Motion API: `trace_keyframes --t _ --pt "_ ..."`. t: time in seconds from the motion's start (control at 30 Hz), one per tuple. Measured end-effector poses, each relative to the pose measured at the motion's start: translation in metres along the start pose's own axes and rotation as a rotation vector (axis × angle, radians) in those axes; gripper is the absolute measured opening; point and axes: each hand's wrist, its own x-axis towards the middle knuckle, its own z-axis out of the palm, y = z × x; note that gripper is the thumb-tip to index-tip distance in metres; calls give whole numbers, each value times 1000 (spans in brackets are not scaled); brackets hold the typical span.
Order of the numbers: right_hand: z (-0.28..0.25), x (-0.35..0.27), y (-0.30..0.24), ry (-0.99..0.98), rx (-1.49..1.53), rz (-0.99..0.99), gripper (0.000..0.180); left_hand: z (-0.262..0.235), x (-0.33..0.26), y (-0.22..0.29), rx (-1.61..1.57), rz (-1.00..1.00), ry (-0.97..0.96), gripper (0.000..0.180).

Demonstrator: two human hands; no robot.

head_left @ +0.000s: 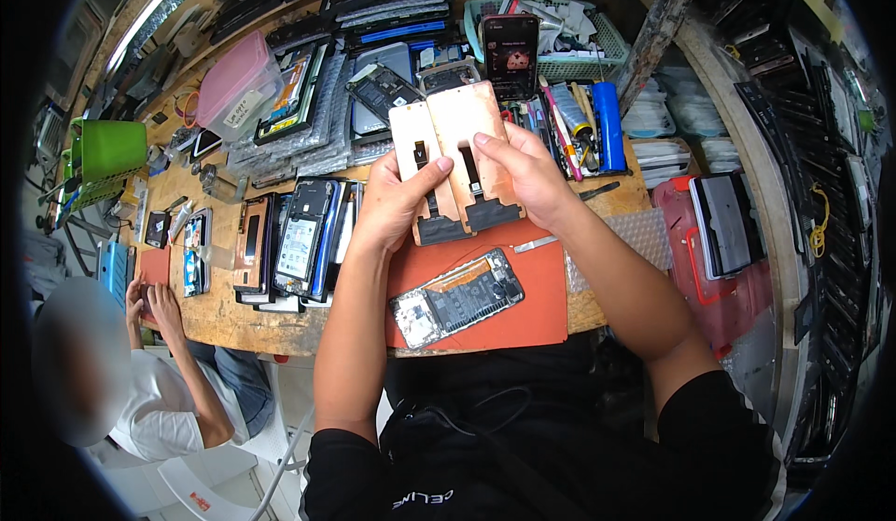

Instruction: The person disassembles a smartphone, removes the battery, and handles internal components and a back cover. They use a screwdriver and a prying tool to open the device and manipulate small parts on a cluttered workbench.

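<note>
Above the work mat, I hold two phone display panels side by side, their copper-coloured backs and dark flex cables facing me. My left hand grips the left panel, with the thumb across its back. The right panel is in my right hand, its thumb also on the back; fingers behind both panels are hidden. Below them, an opened phone body lies tilted on the orange-red mat, its battery and inner parts exposed. A small flat metal tool rests near the mat's right edge.
Opened phones stand stacked on the left. Behind lie bubble-wrapped panels, a lidded box, a green basket, an upright lit phone and tools. A co-worker's hands are at far left.
</note>
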Motion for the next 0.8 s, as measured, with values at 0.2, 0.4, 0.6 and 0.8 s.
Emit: trace_keyframes --t 0.2,0.4,0.6,0.8 --pt "-3 1 -2 27 101 -37 33 1 -2 9 -13 12 34 28" --pt "-16 5 -1 19 -20 -29 26 -8 1 10 -84 50 84 31" --pt "-5 3 -4 17 -176 -126 14 -10 3 13 -129 45 178 33" --pt "-24 6 -23 225 16 -156 23 -22 0 24 -238 103 168 43"
